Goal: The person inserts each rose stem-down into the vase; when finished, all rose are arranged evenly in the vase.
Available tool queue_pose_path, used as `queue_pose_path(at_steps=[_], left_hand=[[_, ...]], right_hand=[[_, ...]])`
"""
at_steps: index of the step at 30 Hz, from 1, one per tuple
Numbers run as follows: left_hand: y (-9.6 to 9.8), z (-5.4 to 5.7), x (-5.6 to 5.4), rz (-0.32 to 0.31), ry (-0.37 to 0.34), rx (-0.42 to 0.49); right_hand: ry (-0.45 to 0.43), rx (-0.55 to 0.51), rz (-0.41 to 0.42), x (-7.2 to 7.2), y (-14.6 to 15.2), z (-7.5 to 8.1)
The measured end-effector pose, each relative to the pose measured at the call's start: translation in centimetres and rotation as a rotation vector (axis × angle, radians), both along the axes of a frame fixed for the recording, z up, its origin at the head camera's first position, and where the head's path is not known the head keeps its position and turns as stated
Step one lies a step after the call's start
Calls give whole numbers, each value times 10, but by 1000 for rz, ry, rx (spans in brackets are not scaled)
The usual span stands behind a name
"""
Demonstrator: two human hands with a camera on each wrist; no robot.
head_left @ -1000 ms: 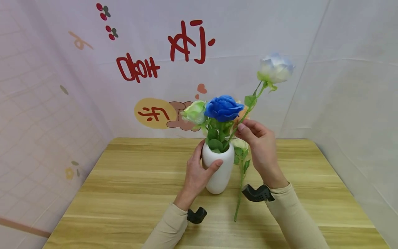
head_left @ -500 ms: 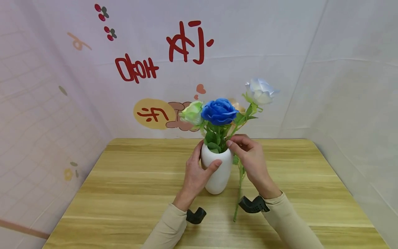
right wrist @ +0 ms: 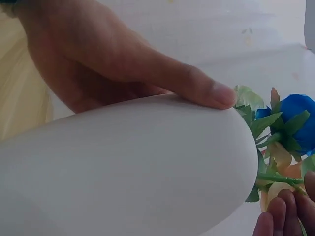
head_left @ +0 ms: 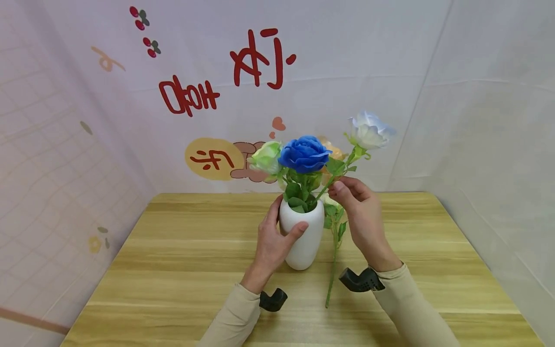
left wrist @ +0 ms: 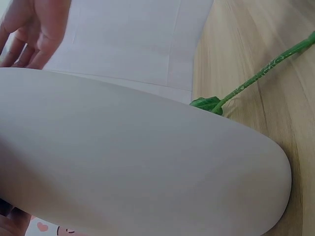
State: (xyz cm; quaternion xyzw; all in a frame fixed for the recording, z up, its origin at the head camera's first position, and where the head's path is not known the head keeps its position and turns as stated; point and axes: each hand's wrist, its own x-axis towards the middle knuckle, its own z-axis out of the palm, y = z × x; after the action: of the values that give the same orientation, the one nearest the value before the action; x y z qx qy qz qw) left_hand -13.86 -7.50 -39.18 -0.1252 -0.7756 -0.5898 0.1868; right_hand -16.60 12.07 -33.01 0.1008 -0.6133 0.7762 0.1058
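Observation:
In the head view my left hand point(head_left: 274, 241) holds the side of a white vase point(head_left: 303, 246), its thumb across the front. My right hand point(head_left: 360, 212) pinches the stem of a pale blue-white artificial rose point(head_left: 370, 131), which leans to the right with its lower stem inside the vase mouth. A blue rose point(head_left: 305, 154), a light green rose point(head_left: 266, 158) and a peach-orange rose point(head_left: 333, 150) also stand in the vase. In the right wrist view the stem point(right wrist: 275, 178) passes from the vase mouth to the right fingers.
Another pale rose lies on the wooden table point(head_left: 173, 270) just right of the vase; its green stem point(head_left: 333, 270) points toward the front and its bloom is mostly hidden behind the right hand. White printed cloth walls point(head_left: 347, 58) enclose the back and sides.
The blue-white rose has gone down and its stem deeper into the vase. My right hand dropped to the vase mouth, then rose again along the stem. The left hand stays put.

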Motion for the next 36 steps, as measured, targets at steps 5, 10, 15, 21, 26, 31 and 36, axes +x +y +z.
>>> queue_pose_path(at_steps=[5,10,15,21,26,31,36], left_hand=[[0,1,0,-6,-3,0],[0,1,0,-14,-6,4],[-1,-1,0,-19,23,23],[-1,-3,0,-15,29,27],[-1,-3,-1,-12,17,21],[-1,-4,-4,-15,29,17],[-1,-5,-5,-18,38,19]], right_hand=[[-23,29,-20,0,-2,2],[-43,191,-26,3,-4,-7],[-18,262,-26,7,-9,-17],[-18,280,0,10,-7,-22],[-44,319,37,11,11,-33],[-82,377,41,8,34,-46],[-112,460,37,6,56,-62]])
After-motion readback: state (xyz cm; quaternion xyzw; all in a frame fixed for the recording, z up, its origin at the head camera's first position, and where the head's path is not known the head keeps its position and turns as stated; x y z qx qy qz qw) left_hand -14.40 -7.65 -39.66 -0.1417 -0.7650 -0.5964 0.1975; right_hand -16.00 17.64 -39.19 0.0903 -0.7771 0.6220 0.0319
